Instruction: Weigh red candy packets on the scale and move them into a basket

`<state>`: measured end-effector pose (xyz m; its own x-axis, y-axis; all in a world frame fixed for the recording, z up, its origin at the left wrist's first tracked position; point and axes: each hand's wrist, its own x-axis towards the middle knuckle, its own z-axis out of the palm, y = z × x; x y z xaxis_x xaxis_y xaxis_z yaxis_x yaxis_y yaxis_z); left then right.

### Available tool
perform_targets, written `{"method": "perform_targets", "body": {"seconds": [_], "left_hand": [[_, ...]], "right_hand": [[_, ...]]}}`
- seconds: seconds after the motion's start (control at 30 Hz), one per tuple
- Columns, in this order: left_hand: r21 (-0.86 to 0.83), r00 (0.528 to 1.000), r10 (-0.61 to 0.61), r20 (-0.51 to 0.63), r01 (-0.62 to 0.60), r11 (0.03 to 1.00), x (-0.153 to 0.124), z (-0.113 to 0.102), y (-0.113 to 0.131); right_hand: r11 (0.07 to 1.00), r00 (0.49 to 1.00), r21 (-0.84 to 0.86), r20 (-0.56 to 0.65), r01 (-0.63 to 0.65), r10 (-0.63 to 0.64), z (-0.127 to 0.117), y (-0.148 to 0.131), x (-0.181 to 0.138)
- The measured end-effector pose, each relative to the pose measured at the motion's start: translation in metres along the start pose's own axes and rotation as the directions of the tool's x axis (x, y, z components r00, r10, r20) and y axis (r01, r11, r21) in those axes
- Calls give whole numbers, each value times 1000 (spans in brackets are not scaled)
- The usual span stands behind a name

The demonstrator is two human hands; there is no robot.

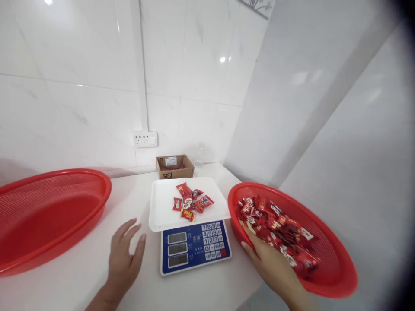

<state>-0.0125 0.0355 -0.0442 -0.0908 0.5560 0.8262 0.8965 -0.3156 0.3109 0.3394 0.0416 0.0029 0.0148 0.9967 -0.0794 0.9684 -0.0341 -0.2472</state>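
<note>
My left hand [123, 259] hovers over the white table, left of the weighing scale [196, 246], fingers apart and holding nothing. On the scale's white tray [162, 203] lie several red wrapped candies [187, 201], one with yellow ends [188, 215]. At the right, my right hand [269, 259] is at the near left rim of a red plastic basket [343, 268], thumb toward the outside and fingers inside, closed over the rim. Many red wrapped candies [285, 229] fill the basket's bottom. The fingertips are partly hidden among them. The scale's display digits are too faint to read.
A second red basket [97, 181] stands at the left. Behind the scale are a small cardboard box [177, 173] with red items in it and a clear plastic object [200, 157]. A wall socket [145, 139] is above. The right basket extends past the table's right edge.
</note>
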Motion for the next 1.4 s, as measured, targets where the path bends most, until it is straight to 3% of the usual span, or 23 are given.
{"method": "perform_targets", "body": {"seconds": [0.13, 0.23, 0.33, 0.4, 0.57, 0.77, 0.97, 1.03, 1.13, 1.2, 1.4], "left_hand": [[260, 999, -19, -41, 29, 965, 39, -33, -27], [538, 987, -141, 72, 81, 839, 53, -55, -64], [644, 891, -361, 274, 108, 757, 48, -68, -89], [633, 837, -406, 366, 95, 768, 40, -71, -92], [549, 896, -241, 372, -3, 836, 30, -65, -65], [408, 783, -246, 571, -11, 913, 41, -53, -25], [185, 800, 52, 598, -200, 962, 68, -21, 7], [66, 754, 128, 644, -221, 973, 81, -5, 19], [-80, 635, 203, 745, -217, 973, 98, 21, 34], [-119, 581, 228, 781, -220, 968, 106, 39, 40], [-108, 515, 213, 830, -226, 968, 109, 67, 42]], "right_hand": [[999, 999, -31, -22, 23, -23, 4, 3, 0], [998, 998, -42, -33, 45, -47, 6, 6, 0], [997, 998, -50, -28, 59, -61, 8, 7, 1], [996, 996, -54, -53, 75, -78, 10, 8, 1], [994, 992, -67, -96, 81, -87, 13, 11, 2], [996, 997, -61, -30, 64, -66, 8, 6, 1], [996, 996, -51, -32, 78, -79, 7, 5, -1], [996, 997, -52, -34, 74, -76, 8, 5, -1], [997, 997, -50, -37, 64, -66, 8, 5, -1], [997, 998, -50, -32, 59, -60, 8, 4, -1], [997, 999, -61, -7, 53, -54, 4, 2, -3]]}}
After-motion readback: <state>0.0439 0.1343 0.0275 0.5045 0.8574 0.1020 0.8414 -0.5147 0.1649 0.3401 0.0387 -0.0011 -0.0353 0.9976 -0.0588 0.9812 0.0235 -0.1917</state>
